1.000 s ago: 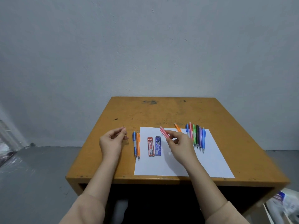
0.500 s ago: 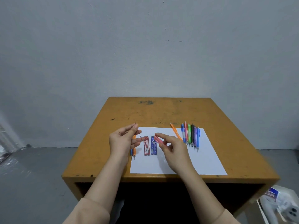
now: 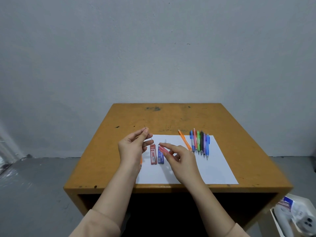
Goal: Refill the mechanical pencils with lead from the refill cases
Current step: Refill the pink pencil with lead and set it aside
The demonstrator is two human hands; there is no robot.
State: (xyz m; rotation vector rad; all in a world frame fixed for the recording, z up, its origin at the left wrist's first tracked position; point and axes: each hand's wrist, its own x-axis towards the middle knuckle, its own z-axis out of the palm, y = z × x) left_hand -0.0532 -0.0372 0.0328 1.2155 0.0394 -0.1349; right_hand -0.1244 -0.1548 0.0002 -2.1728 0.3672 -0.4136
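Note:
My left hand (image 3: 131, 147) pinches a thin dark pencil lead (image 3: 148, 134) between thumb and forefinger, held slanted above the table. My right hand (image 3: 181, 159) holds a pink mechanical pencil (image 3: 163, 149), its open end pointing up-left toward the lead. Below the hands a red refill case (image 3: 153, 155) and a blue refill case (image 3: 161, 159) lie side by side on a white sheet of paper (image 3: 210, 168). An orange pencil (image 3: 184, 140) and a row of several coloured pencils (image 3: 200, 144) lie at the sheet's far right. Another orange pencil (image 3: 141, 161) peeks out behind my left wrist.
The paper lies on a worn orange-brown wooden table (image 3: 171, 117) set against a grey wall. A white box (image 3: 294, 218) with packaged items stands on the grey floor at the lower right. The table's far half holds only dark marks.
Both hands have come together over the refill cases; the lead in my left hand and the pink pencil's end in my right are now close. The camera view shifted slightly right.

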